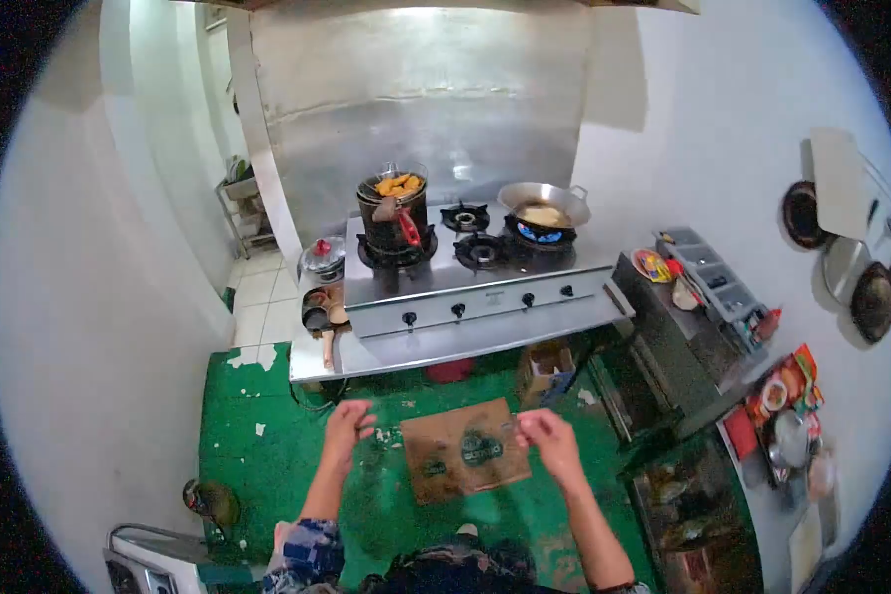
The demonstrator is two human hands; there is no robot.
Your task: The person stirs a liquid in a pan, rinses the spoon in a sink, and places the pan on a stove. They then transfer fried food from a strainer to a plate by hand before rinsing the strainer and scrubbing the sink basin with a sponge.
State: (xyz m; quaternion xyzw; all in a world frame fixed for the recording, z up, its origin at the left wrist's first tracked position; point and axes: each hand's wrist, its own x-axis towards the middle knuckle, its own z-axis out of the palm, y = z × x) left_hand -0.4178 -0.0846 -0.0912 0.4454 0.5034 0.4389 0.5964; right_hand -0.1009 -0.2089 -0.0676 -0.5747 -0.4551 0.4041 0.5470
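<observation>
My left hand (346,431) is raised in front of me over the green floor, its fingers loosely bent and apart, holding nothing. Across from it, my right hand (551,441) is in the air with its fingers curled in; I see nothing in it. Below and between the hands, a flattened cardboard sheet (441,460) lies on the floor. Beyond them stands a steel gas stove (386,287). On its left burner, fried pieces (399,186) sit in a strainer over a dark pot (391,223). A wok (569,203) with oil and food stands over a blue flame at the right.
A lidded pot (324,255) and small pans (317,317) crowd the stove's left end. A side counter (698,337) at right carries a divided container (713,277). Pans (871,302) hang on the right wall. A cardboard box (547,371) is under the stove.
</observation>
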